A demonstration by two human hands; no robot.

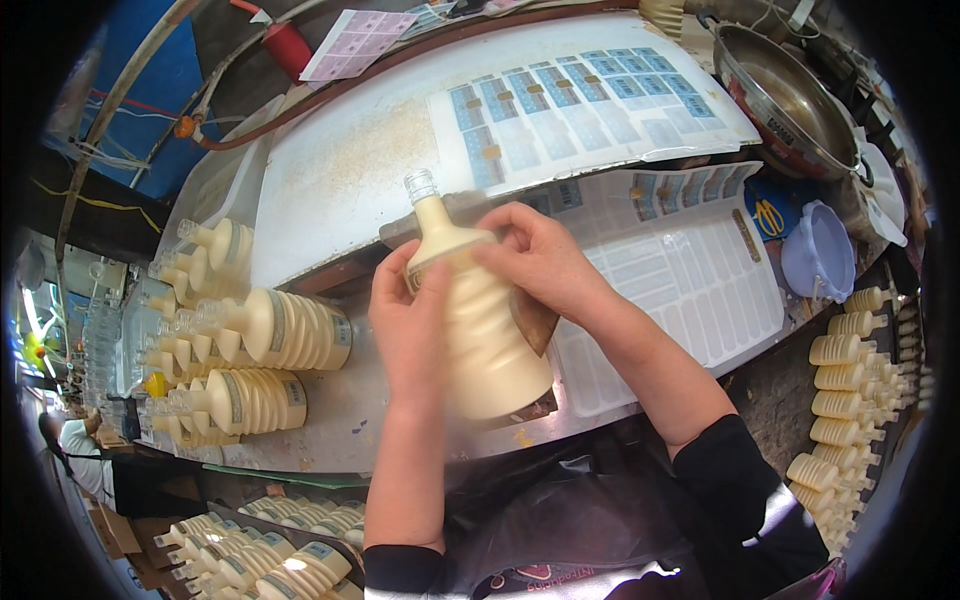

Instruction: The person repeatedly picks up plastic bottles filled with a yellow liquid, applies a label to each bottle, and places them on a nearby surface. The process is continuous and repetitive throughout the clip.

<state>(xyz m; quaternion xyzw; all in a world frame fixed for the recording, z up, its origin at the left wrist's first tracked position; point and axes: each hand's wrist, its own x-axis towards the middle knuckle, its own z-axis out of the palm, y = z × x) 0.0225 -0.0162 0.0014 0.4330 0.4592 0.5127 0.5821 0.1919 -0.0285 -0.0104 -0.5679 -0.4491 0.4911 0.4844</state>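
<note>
A cream-coloured bottle with a ribbed body and a clear threaded neck leans away from me over the table's front part. My left hand is closed against the left side of its shoulder, thumb and fingers at a greyish label strip there. On the other side, my right hand has its thumb and fingers drawn together at the shoulder, touching the bottle. Whether a bit of label lies between these fingertips is hidden. Behind the bottle's lower right side shows a brown flat piece.
Several cream bottles lie or stand at the left, with more along the right and at lower left. A mostly peeled label sheet lies right of my hands, another sheet beyond. A wide pan and lilac bucket stand right.
</note>
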